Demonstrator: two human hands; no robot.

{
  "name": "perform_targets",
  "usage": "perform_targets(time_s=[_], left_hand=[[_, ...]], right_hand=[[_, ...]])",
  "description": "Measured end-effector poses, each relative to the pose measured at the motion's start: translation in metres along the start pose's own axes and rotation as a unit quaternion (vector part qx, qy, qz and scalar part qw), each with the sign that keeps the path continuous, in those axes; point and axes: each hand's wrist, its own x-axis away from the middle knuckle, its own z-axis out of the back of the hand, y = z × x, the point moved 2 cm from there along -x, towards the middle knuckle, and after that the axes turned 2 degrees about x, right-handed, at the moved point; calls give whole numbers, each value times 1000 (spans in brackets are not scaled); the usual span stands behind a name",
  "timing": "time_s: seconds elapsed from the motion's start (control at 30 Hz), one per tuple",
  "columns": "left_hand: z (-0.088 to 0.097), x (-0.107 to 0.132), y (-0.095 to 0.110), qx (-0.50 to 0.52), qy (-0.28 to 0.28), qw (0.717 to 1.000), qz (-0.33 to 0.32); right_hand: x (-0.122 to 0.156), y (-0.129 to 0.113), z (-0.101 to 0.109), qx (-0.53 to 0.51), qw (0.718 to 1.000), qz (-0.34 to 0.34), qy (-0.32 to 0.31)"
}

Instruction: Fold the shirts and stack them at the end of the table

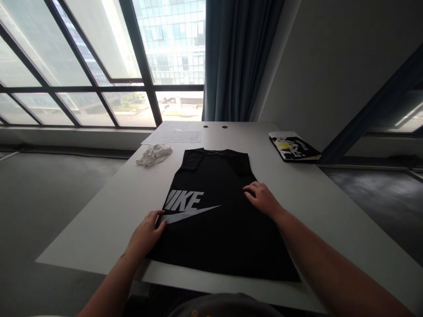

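We find the left grip point(145, 235) at the left edge of the black shirt point(224, 246), its fingers curled over the cloth beside the swoosh of the logo point(183, 204). We cannot tell whether that edge is pinched or only pressed. The right grip point(262, 199) is open, its fingers extended and lying flat on the right half of the shirt, clamped on nothing.

The shirt lies face up on the counter point(99, 237), collar toward the window, hem close to the near edge. Condition as found: the body is smooth and flat, with no crosswise fold. At the shoulders, both sleeves appear turned inward, forming dark flaps on the chest. The first letter of the logo is cut off at the left edge, which we take to mean that side is turned under. The right side is too dark for us to judge.

Beyond the shirt, a crumpled white cloth point(153, 155) lies left of the collar, just short of loose papers point(175, 134) at the far end. A magazine point(294, 146) sits at the far right of the counter. A window point(99, 57) and a blue curtain point(238, 57) stand behind.
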Motion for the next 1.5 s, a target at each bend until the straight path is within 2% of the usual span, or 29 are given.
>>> perform_targets(time_s=[0.13, 0.23, 0.3, 0.43, 0.57, 0.77, 0.93, 1.1, 1.27, 1.4, 1.5], left_hand=[[-6, -4, 5, 39, 7, 999, -1], [-7, -4, 8, 53, 2, 999, -6], [-5, -1, 8, 55, -11, 998, 7], [5, 14, 8, 29, -62, 996, 65], [14, 27, 11, -31, -131, 987, 90], [14, 35, 8, -36, -170, 983, 52], [15, 40, 7, -22, -173, 984, 47], [29, 45, 17, 24, -137, 988, 64], [42, 49, 36, 39, -103, 992, 57], [44, 51, 62, 27, -123, 992, 13], [39, 51, 83, 12, -153, 988, -28]], right_hand=[[-100, -70, -34, -64, 996, 26, -62], [-176, -123, -67, -43, 992, 30, -113], [-223, -150, -91, -34, 991, 25, -125], [-296, -180, -139, -8, 987, -15, -161], [-339, -186, -178, 33, 977, -72, -197], [-371, -182, -205, 101, 959, -137, -226], [-385, -180, -206, 115, 960, -113, -228], [-396, -167, -184, 98, 973, -69, -197], [-396, -135, -146, 77, 985, -49, -143], [-383, -102, -123, 62, 988, -78, -120], [-368, -78, -116, 53, 986, -110, -112]])
